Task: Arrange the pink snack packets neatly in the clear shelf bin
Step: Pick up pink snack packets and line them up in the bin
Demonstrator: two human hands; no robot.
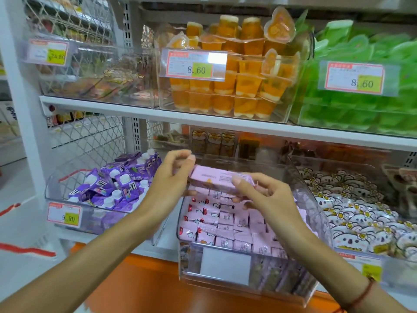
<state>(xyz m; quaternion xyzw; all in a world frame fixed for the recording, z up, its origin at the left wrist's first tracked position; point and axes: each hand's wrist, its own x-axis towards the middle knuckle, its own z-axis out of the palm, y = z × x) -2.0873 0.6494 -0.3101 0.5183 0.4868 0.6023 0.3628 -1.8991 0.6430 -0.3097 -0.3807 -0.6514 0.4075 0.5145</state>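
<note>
Above the clear shelf bin [316, 213], a pink snack packet [222, 180] is gripped by fingers of both the left hand [171, 179] and the right hand [266, 195], and the neat rows below could be disturbed if it were dropped askew.

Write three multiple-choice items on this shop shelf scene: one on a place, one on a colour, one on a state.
1. Where is the clear plastic bin holding the pink snack packets?
A. On the top shelf beside the orange jelly cups
B. On the lower shelf, between the purple cartons and the white bear-print packets
C. On the floor

2. What colour are the spouted cartons in the bin to the left?
A. Purple
B. Green
C. Orange

3. What is happening with the long pink packet above the bin?
A. It lies flat in the bin, untouched
B. It hangs from a hook
C. Both hands hold it, the left hand at one end and the right hand at the other

Answers: 1 B, the purple cartons sit left and the bear-print packets right. 2 A, they are plainly purple with white caps. 3 C, fingers of both hands curl round it.
</note>
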